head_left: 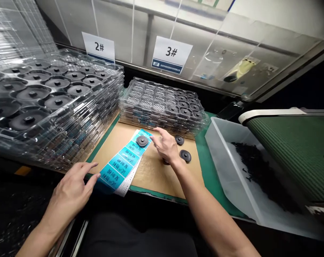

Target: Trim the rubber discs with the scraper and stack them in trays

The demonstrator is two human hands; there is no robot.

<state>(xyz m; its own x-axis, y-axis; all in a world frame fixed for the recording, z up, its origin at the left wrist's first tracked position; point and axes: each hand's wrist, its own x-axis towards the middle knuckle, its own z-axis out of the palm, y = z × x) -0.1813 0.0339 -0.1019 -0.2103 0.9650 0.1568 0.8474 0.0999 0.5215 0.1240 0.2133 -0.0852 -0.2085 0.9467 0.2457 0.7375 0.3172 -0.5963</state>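
Observation:
My right hand (166, 144) hovers over the middle of the cardboard sheet (148, 178). Its thumb and forefinger are spread, and nothing shows between them. Just left of the fingertips, a round black plastic disc with a central knob (142, 141) lies on a strip of blue printed labels (116, 167). Two more discs, the upper one (179, 140) and the lower one (185, 155), rest right of the hand; part of another peeks out beneath the palm. My left hand (73, 185) is empty at the strip's near end, thumb and fingers apart.
Stacked clear trays (97, 107) holding black discs rise at left. A lower tray stack (162, 103), partly filled on top, stands behind the cardboard. At right are a translucent bin (231, 171) with dark scraps and a green conveyor belt (290, 142). Number signs line the back panel.

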